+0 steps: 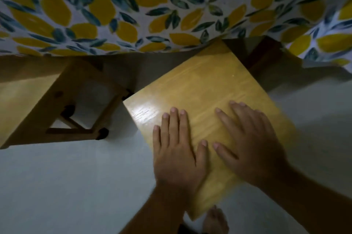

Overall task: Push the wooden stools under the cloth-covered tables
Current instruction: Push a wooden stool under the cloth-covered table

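Two palms lie flat on the wooden stool (205,89): the left hand (177,150) and right hand (249,146) rest open with fingers spread, gripping nothing, apparently so the seat can be slid rather than lifted. Its far corner already sits beneath the hem of the lemon-print tablecloth (133,10). A second stool (53,104) stands to the left, half under the cloth. A bare foot (215,222) shows below. No writing or labels are visible.

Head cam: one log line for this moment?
left hand: flat on stool seat | right hand: flat on same seat | seat far corner under tablecloth edge | second stool: at left
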`<state>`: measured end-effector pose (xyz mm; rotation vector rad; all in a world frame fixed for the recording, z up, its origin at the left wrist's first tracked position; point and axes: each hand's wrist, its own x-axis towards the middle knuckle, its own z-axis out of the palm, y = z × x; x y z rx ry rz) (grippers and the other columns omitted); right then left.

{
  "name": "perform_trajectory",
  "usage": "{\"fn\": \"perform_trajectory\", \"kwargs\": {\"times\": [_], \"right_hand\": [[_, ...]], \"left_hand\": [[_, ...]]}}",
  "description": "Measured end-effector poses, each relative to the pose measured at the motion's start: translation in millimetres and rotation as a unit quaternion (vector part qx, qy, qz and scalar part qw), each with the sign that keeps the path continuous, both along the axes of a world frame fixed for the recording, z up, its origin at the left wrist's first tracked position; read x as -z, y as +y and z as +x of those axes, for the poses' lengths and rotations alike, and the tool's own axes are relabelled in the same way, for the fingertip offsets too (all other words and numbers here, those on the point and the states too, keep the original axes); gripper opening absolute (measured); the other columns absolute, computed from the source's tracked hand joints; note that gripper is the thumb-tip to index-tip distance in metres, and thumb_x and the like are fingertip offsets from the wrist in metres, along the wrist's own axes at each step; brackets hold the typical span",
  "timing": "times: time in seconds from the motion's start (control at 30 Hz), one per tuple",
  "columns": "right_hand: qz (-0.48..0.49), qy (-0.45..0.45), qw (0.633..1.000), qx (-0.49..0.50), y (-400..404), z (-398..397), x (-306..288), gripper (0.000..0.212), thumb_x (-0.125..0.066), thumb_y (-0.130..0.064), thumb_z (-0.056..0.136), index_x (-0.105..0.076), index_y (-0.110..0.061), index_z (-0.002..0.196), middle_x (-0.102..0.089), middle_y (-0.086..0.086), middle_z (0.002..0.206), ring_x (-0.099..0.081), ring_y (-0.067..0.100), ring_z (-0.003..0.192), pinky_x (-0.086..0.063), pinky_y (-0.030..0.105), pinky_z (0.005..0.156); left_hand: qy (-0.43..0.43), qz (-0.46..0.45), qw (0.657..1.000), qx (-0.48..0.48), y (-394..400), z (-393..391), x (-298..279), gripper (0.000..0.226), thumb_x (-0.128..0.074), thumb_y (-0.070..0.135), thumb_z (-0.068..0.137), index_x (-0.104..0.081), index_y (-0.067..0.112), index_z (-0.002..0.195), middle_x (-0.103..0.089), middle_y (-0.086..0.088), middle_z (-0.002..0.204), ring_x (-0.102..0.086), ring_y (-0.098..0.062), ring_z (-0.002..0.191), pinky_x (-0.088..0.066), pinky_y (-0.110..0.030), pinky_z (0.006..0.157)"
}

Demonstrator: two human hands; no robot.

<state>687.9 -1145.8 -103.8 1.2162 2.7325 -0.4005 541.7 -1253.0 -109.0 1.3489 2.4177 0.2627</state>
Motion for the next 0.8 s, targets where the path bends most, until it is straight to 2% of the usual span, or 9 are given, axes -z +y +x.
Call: {"fn": "perform_trajectory", "kwargs": {"times": [0.13,0.4,0.57,0.67,0.8], "right_hand": [[0.034,0.071,0.997,0.014,15.3,-4.4,19.6,0.078,-0.052,-0.063,0.082,-0.046,-0.027,0.151,-0.041,0.009,0.158,-0.035,0.031,0.146,-0.023,0.055,0.117],[0.067,0.099,0.992,0.032,91.1,-50.2,26.6,0.078,-0.051,-0.065,0.081,-0.046,-0.029,0.15,-0.042,0.008,0.156,-0.035,0.028,0.146,-0.023,0.053,0.116],[0.086,0.087,0.992,0.037,147.5,-75.1,25.8,0.076,-0.047,-0.068,0.081,-0.046,-0.031,0.147,-0.049,0.01,0.148,-0.044,0.032,0.131,-0.029,0.048,0.108],[0.093,0.091,0.991,0.038,157.0,-80.7,28.4,0.077,-0.045,-0.069,0.081,-0.042,-0.033,0.15,-0.043,0.008,0.154,-0.038,0.031,0.133,-0.028,0.045,0.106],[0.095,0.034,0.995,0.003,166.3,-82.2,21.1,0.077,-0.039,-0.071,0.082,-0.036,-0.037,0.151,-0.038,0.009,0.156,-0.038,0.034,0.133,-0.029,0.045,0.103]], "left_hand": [[0.045,0.02,0.999,-0.01,20.4,-7.0,14.4,0.08,-0.035,0.059,0.091,-0.021,0.017,0.158,-0.016,-0.002,0.166,-0.007,-0.02,0.153,-0.006,-0.047,0.122],[0.076,0.043,0.996,-0.009,102.4,-54.2,14.4,0.079,-0.033,0.061,0.091,-0.02,0.02,0.158,-0.016,-0.002,0.166,-0.005,-0.019,0.153,-0.003,-0.045,0.123],[0.101,0.054,0.993,-0.016,157.0,-75.5,15.1,0.076,-0.034,0.063,0.09,-0.029,0.02,0.152,-0.027,-0.005,0.16,-0.019,-0.024,0.148,-0.011,-0.048,0.121],[0.106,0.053,0.993,-0.018,169.0,-81.8,18.0,0.075,-0.034,0.062,0.09,-0.028,0.021,0.153,-0.026,-0.004,0.161,-0.018,-0.024,0.149,-0.01,-0.047,0.121],[0.127,0.082,0.988,-0.031,163.1,-79.5,15.1,0.062,-0.041,0.054,0.091,-0.045,0.016,0.141,-0.04,-0.011,0.148,-0.032,-0.031,0.135,-0.019,-0.045,0.115]]}}
